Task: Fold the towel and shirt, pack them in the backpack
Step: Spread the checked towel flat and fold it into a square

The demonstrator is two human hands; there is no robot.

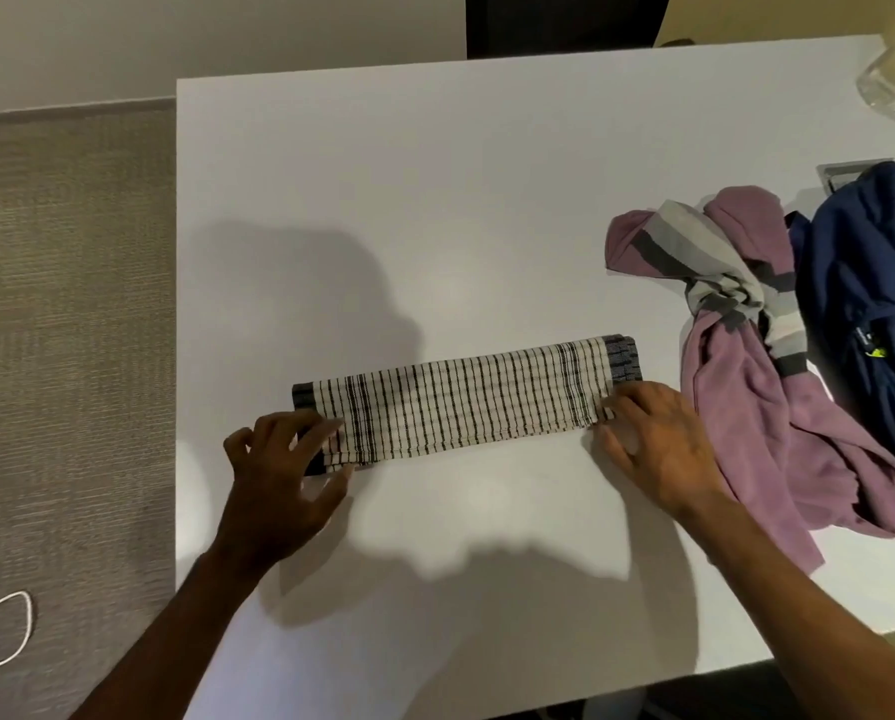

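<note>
Towel [466,397]: striped, already folded lengthwise into a long narrow band. It lies flat on the white table [435,200], near the front edge, slightly slanted with its right end farther from the person.

Left hand [284,459]: on the band's left end, fingers curved over the top and thumb at the near edge — it reads as a pinch on that end.

Right hand [658,439]: at the near right corner, fingertips touching the cloth. Knuckles are bent, but blur hides whether it actually pinches the corner. Cannot tell.

Shirt [746,381]: purple with a grey striped part, crumpled and unfolded, just right of the towel. Its far side runs up against the blue backpack [871,283] at the table's right edge.

Judgement: the step in hand is the towel fold, partway through. The next move likely calls for bringing one end across to the other with edges squared — the layers could slide apart if only the top one is lifted. Shirt and packing not yet begun.
</note>
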